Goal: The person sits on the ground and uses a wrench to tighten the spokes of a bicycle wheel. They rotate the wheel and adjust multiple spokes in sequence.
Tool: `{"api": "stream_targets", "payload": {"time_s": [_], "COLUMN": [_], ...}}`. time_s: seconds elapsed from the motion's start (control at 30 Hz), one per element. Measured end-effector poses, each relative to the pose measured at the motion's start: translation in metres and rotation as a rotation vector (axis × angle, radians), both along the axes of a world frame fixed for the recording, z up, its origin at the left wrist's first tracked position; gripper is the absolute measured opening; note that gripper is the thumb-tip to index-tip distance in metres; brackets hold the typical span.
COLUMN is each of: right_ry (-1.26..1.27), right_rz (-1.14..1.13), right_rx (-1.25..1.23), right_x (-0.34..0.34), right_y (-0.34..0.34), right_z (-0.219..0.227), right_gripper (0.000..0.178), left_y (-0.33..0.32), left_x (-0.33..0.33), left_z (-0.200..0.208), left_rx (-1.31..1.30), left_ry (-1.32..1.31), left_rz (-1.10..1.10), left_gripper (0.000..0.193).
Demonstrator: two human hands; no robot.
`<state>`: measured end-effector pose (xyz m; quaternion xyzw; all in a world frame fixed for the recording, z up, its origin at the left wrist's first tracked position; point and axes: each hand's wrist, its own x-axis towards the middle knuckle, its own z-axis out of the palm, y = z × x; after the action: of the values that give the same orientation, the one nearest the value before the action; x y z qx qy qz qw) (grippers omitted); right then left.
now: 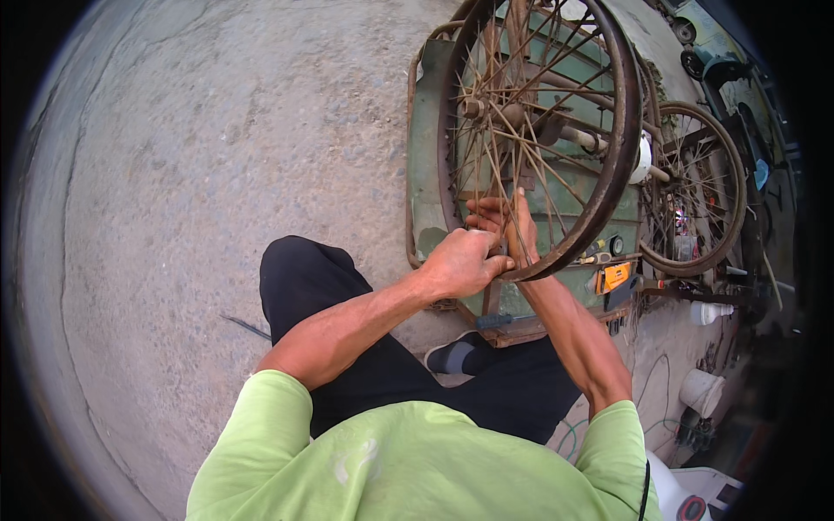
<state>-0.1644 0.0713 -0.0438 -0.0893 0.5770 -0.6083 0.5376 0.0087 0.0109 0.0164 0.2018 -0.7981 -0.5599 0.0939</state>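
A rusty spoked wheel stands upright in front of me, its hub ringed by many thin, browned spokes. At the lower part of the rim, my left hand is closed, thumb against the rim's inner side; what its fingertips pinch is hidden. My right hand reaches among the spokes from the right side, just past the left one. Its thumb points up and its other fingers stretch toward the left, apart from the thumb, with spokes crossing in front of them.
Under the wheel lies a ribbed green metal panel with a rusty frame. A screwdriver, an orange-yellow packet and a round gauge lie along its near edge. A second spoked wheel stands right, near a white tub.
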Motion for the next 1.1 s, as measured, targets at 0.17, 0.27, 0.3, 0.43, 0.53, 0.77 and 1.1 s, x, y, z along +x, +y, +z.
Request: {"api": "stream_targets", "payload": {"time_s": [0.17,0.27,0.3,0.43,0.53,0.77,1.1], "right_ry": [-0.057,-0.046,-0.035,-0.012,-0.001,0.14,0.002], "right_rz": [-0.02,-0.007,-0.012,-0.005,-0.015,-0.002,0.04], "right_rx": [-0.008,-0.021,-0.019,-0.017,-0.01,0.093,-0.007], "right_x": [0.005,0.002,0.0,-0.008,-0.001,0.0,0.013], "right_y": [-0.002,-0.002,-0.003,-0.004,-0.004,0.011,0.045], "right_z": [0.01,0.004,0.0,-0.013,-0.007,0.01,0.04], "right_gripper": [0.072,0.072,0.071,0.071,0.071,0.059,0.021], "left_y": [-0.013,-0.014,-0.012,-0.001,-0.005,-0.02,-0.017], "left_x": [0.004,0.002,0.001,-0.005,-0.004,-0.002,0.0], "left_z": [-0.006,-0.013,-0.015,-0.013,-0.008,-0.003,-0.004], "left_rx": [0.095,0.039,-0.003,-0.03,0.02,0.099,0.291], "left_ry": [0.069,0.137,0.176,0.084,0.023,-0.04,0.084], "left_rz": [-0.09,-0.091,-0.081,-0.015,-0.022,0.041,-0.088], "left_gripper": [0.031,0.03,0.03,0.03,0.032,0.055,0.044]}}
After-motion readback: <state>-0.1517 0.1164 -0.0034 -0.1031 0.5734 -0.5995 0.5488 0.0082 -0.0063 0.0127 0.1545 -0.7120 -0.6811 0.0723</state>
